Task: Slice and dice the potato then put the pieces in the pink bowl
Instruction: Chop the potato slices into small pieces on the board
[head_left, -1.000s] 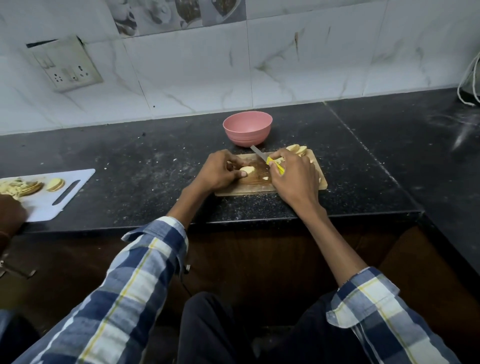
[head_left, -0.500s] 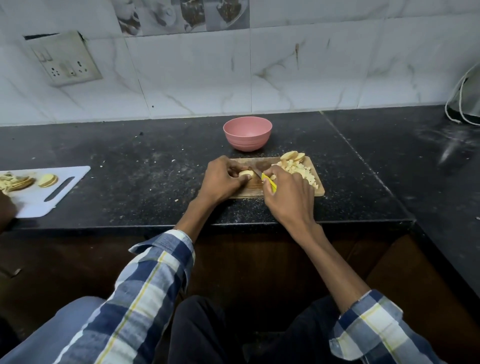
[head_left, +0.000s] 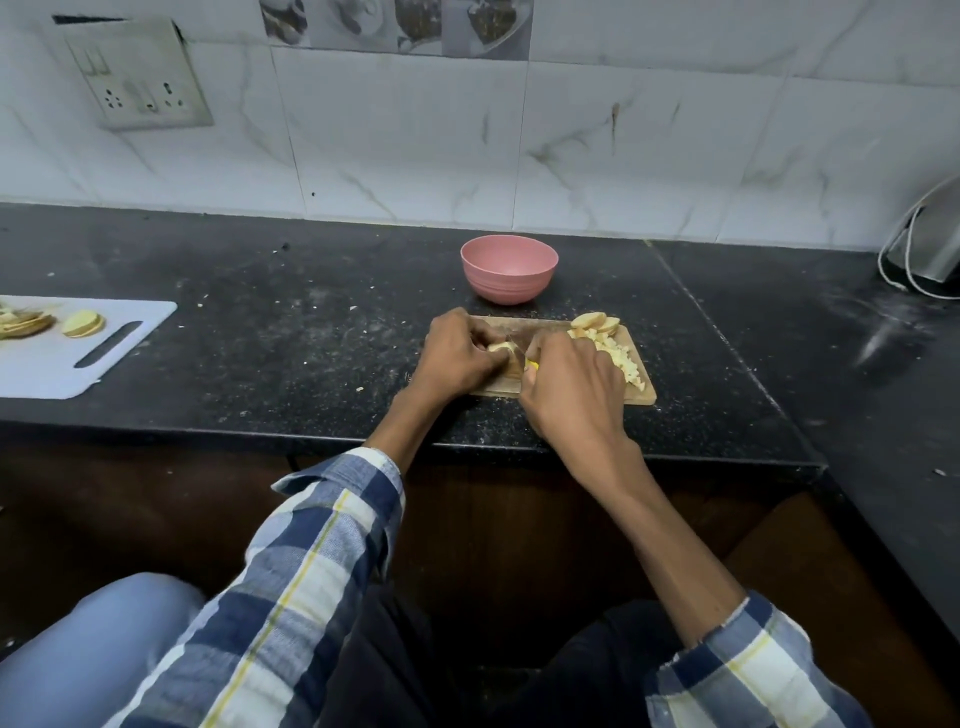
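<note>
A wooden cutting board lies near the counter's front edge. My left hand pinches a pale potato piece on the board's left part. My right hand grips a yellow-handled knife, whose blade meets that piece; most of the knife is hidden by my fingers. Diced potato is heaped on the board's right side, with a few round slices at its far right corner. The pink bowl stands just behind the board; no pieces show inside.
A white plastic board with potato slices lies at the left. A metal appliance with a white cord sits at the far right. A switch panel is on the tiled wall. Another person's knee shows at lower left.
The camera has tilted so the board sits lower in view. My hands have drawn closer together over the potato piece, and the knife blade is now mostly hidden.
</note>
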